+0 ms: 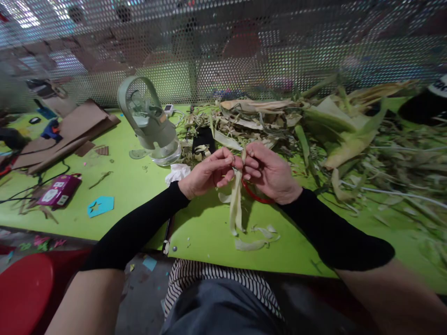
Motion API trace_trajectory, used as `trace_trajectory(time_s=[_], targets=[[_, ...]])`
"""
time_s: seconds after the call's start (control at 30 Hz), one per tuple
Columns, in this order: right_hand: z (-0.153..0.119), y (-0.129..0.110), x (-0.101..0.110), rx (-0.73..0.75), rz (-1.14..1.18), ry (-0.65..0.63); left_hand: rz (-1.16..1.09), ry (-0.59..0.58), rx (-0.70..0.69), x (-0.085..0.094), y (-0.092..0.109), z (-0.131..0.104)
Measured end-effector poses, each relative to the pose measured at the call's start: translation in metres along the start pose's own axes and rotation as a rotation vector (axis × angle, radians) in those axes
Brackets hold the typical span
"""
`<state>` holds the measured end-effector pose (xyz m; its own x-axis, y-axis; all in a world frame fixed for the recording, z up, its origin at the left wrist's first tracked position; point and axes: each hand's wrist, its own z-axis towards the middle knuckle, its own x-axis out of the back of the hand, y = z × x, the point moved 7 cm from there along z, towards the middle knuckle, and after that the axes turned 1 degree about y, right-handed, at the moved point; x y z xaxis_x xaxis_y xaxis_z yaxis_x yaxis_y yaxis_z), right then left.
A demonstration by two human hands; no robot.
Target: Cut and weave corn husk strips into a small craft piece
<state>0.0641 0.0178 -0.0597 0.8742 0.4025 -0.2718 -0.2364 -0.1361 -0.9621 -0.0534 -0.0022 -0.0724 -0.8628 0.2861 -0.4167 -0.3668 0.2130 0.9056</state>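
Pale corn husk strips (236,204) hang down between my two hands, just above the green table. My left hand (213,170) pinches them near the top with thumb and forefinger. From the other side my right hand (267,170) grips the same strips, its fingers curled close to the left fingertips. Part of a red ring-shaped thing (256,195) shows under my right hand; the rest is hidden. Loose husk scraps (254,243) lie on the table below the hanging strips.
A heap of dried husks (258,116) spreads behind my hands, with larger green husks (342,125) to the right. A pale green handled bottle (153,125) and crumpled tissue (178,172) stand left. Further left are a purple box (60,190), blue card (100,206) and brown cardboard (70,132).
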Motion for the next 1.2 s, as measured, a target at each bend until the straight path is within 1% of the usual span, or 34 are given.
trace_trajectory(time_s=[0.1, 0.2, 0.27, 0.37, 0.43, 0.53, 0.6, 0.73, 0.77, 0.83, 0.93, 1.03, 1.07, 1.1, 1.13, 1.2], targets=[[0.000, 0.000, -0.002, 0.047, -0.107, -0.055, 0.031, -0.026, 0.005, -0.002, -0.001, 0.000], [0.002, 0.002, 0.000, 0.091, -0.254, -0.085, 0.091, 0.008, 0.043, 0.004, -0.002, 0.003], [0.004, 0.004, 0.002, 0.098, -0.301, -0.088, 0.120, 0.019, 0.057, 0.007, -0.002, 0.004], [0.006, 0.007, 0.005, 0.080, -0.285, -0.091, 0.128, 0.007, 0.073, 0.010, -0.004, 0.005], [0.008, 0.008, 0.006, 0.066, -0.234, -0.093, 0.091, 0.008, 0.074, 0.011, -0.006, 0.006], [0.009, 0.007, 0.006, 0.054, -0.159, -0.094, -0.005, 0.067, 0.021, 0.014, -0.007, 0.008], [0.008, 0.005, 0.006, 0.053, -0.153, -0.093, -0.016, 0.104, 0.012, 0.016, -0.009, 0.009], [0.004, -0.002, 0.003, 0.108, -0.253, -0.103, 0.076, 0.034, 0.137, 0.012, -0.019, 0.008], [0.004, -0.004, 0.004, 0.125, -0.291, -0.101, 0.088, 0.024, 0.144, 0.013, -0.019, 0.008], [0.005, -0.011, 0.008, 0.129, -0.377, -0.088, 0.078, 0.049, 0.108, 0.017, -0.014, 0.008], [0.013, -0.029, 0.023, 0.065, -0.566, -0.092, 0.026, 0.114, 0.044, 0.027, -0.004, 0.008], [0.025, -0.055, 0.047, -0.048, -0.873, -0.225, -0.018, 0.200, 0.017, 0.038, 0.004, 0.010], [0.030, -0.067, 0.059, -0.061, -0.974, -0.232, -0.032, 0.238, 0.014, 0.042, 0.006, 0.010], [0.034, -0.083, 0.072, -0.031, -1.074, -0.194, -0.052, 0.279, 0.017, 0.045, 0.007, 0.010], [0.038, -0.100, 0.086, 0.034, -1.168, -0.101, -0.075, 0.320, 0.023, 0.048, 0.007, 0.010], [0.037, -0.138, 0.107, 0.272, -1.297, 0.206, -0.107, 0.379, 0.037, 0.051, 0.007, 0.009]])
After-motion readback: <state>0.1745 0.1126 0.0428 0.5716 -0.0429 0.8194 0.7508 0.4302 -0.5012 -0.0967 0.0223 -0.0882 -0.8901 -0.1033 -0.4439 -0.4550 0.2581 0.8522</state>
